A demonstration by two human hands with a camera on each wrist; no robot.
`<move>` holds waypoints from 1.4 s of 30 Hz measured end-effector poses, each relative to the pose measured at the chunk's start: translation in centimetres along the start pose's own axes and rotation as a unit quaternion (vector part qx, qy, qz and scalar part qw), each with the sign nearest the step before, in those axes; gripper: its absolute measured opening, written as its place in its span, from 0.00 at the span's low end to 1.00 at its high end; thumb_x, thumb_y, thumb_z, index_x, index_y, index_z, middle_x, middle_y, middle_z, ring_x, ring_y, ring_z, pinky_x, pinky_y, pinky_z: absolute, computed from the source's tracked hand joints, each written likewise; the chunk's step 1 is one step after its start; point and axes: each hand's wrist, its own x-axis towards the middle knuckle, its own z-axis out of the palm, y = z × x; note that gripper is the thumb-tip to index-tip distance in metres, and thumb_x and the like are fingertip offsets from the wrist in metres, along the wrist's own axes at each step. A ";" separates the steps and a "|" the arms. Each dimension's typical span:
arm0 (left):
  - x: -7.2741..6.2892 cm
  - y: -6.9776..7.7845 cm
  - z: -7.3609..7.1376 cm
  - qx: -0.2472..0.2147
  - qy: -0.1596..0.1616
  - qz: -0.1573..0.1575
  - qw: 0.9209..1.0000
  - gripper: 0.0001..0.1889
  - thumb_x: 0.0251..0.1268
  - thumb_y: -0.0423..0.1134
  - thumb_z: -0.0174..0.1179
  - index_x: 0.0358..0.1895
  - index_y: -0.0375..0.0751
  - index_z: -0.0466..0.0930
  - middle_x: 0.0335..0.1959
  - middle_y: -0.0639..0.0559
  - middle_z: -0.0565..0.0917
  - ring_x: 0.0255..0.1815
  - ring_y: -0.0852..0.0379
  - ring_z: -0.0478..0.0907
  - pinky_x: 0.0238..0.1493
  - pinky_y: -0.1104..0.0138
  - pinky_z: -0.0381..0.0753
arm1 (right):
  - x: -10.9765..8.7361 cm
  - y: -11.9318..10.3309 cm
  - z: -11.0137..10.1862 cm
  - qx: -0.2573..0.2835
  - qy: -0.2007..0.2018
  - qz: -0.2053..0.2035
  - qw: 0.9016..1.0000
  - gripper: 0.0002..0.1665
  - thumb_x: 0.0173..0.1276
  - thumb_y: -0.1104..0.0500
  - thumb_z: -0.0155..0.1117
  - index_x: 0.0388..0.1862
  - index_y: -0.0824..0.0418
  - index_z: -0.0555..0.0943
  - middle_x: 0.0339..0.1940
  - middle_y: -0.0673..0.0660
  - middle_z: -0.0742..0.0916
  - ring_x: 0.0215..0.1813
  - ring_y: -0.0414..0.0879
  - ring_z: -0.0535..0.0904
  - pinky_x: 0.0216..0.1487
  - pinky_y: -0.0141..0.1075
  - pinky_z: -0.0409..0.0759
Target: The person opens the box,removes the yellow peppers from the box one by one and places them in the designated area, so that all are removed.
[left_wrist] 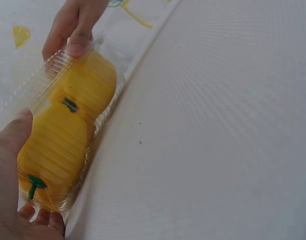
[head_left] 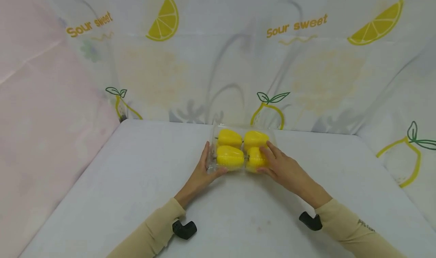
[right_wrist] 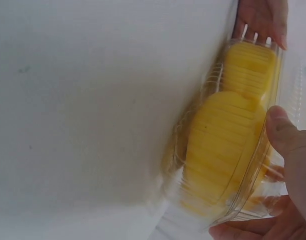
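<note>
A clear ribbed plastic container (head_left: 244,126) stands toward the back of the white table and holds several yellow bell peppers (head_left: 230,155) in two rows. Green stems show on two peppers (left_wrist: 53,145) in the left wrist view. My left hand (head_left: 201,174) grips the container's left end, its thumb along the front and its fingers around the side. At the right end, my right hand (head_left: 284,171) holds the container, thumb (right_wrist: 280,127) at the front rim and fingers reaching over and around the end. Part of the right-hand peppers is hidden behind those fingers.
The white tabletop (head_left: 136,182) spreads around the container. Behind it hangs a backdrop cloth (head_left: 211,61) printed with lemons and lettering, and a pinkish cloth (head_left: 44,118) closes off the left side. Each beige sleeve carries a black wrist device (head_left: 184,229).
</note>
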 end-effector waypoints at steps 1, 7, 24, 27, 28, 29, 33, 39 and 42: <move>0.3 -0.4 0.1 -0.001 0.002 0.002 1.000 0.55 0.58 0.48 0.65 0.76 0.56 0.27 0.78 0.54 0.38 0.78 0.51 0.38 0.76 0.49 0.44 | 0.0 0.0 0.0 -0.005 -0.001 -0.004 1.000 0.38 0.64 0.44 0.61 0.64 0.64 0.64 0.66 0.73 0.70 0.56 0.66 0.77 0.46 0.53 0.82; 1.0 -1.7 0.4 0.002 0.014 0.016 1.000 0.55 0.55 0.54 0.66 0.75 0.65 0.29 0.78 0.59 0.40 0.78 0.54 0.40 0.76 0.48 0.46 | -0.1 0.2 -0.1 -0.050 -0.017 -0.014 0.999 0.38 0.66 0.47 0.60 0.67 0.67 0.63 0.67 0.74 0.68 0.55 0.67 0.77 0.44 0.51 0.83; 1.1 -1.8 0.2 -0.004 0.021 0.026 0.999 0.56 0.53 0.55 0.67 0.76 0.62 0.32 0.77 0.60 0.42 0.78 0.55 0.41 0.76 0.50 0.47 | -0.4 0.2 0.1 -0.110 -0.006 -0.065 0.992 0.36 0.66 0.54 0.62 0.67 0.70 0.63 0.64 0.76 0.70 0.51 0.68 0.79 0.38 0.47 0.85; 0.4 -0.8 0.1 -0.003 0.014 0.019 1.000 0.55 0.56 0.52 0.66 0.76 0.60 0.31 0.78 0.59 0.41 0.78 0.54 0.40 0.76 0.51 0.46 | -0.4 0.2 0.2 -0.123 0.007 -0.081 0.989 0.36 0.64 0.56 0.64 0.66 0.70 0.64 0.63 0.76 0.72 0.49 0.68 0.80 0.36 0.46 0.85; 0.1 -0.3 0.0 -0.003 0.011 0.015 1.000 0.54 0.57 0.51 0.65 0.76 0.60 0.30 0.78 0.58 0.41 0.78 0.54 0.40 0.76 0.51 0.46 | -0.4 0.2 0.2 -0.125 0.010 -0.085 0.988 0.36 0.63 0.57 0.65 0.66 0.70 0.64 0.62 0.76 0.72 0.49 0.68 0.80 0.35 0.46 0.85; -0.1 0.2 -0.1 -0.002 0.009 0.013 1.000 0.54 0.58 0.49 0.65 0.76 0.59 0.30 0.78 0.57 0.41 0.78 0.53 0.40 0.76 0.51 0.47 | -0.4 0.2 0.3 -0.126 0.014 -0.088 0.988 0.36 0.63 0.57 0.65 0.66 0.70 0.64 0.62 0.76 0.73 0.48 0.68 0.80 0.35 0.46 0.85; -1.1 1.6 -0.3 0.001 0.003 -0.002 1.000 0.52 0.60 0.45 0.63 0.76 0.56 0.30 0.78 0.53 0.40 0.78 0.52 0.39 0.76 0.52 0.46 | -0.5 0.1 0.4 -0.125 0.015 -0.088 0.988 0.36 0.61 0.59 0.65 0.66 0.70 0.64 0.62 0.76 0.73 0.47 0.69 0.80 0.33 0.46 0.85; -1.2 1.6 0.0 0.004 0.006 -0.007 1.000 0.52 0.60 0.45 0.63 0.76 0.57 0.30 0.78 0.52 0.40 0.78 0.51 0.40 0.76 0.51 0.45 | -0.7 -0.1 0.2 -0.134 0.018 -0.093 0.986 0.38 0.58 0.61 0.68 0.65 0.71 0.65 0.61 0.76 0.73 0.46 0.69 0.80 0.32 0.44 0.85; -1.0 1.7 0.1 0.002 0.003 0.000 1.000 0.52 0.60 0.45 0.63 0.76 0.57 0.30 0.78 0.52 0.39 0.78 0.51 0.39 0.76 0.52 0.46 | -0.8 -0.1 0.0 -0.138 0.013 -0.087 0.987 0.41 0.56 0.61 0.70 0.66 0.71 0.63 0.62 0.76 0.72 0.47 0.69 0.80 0.34 0.45 0.85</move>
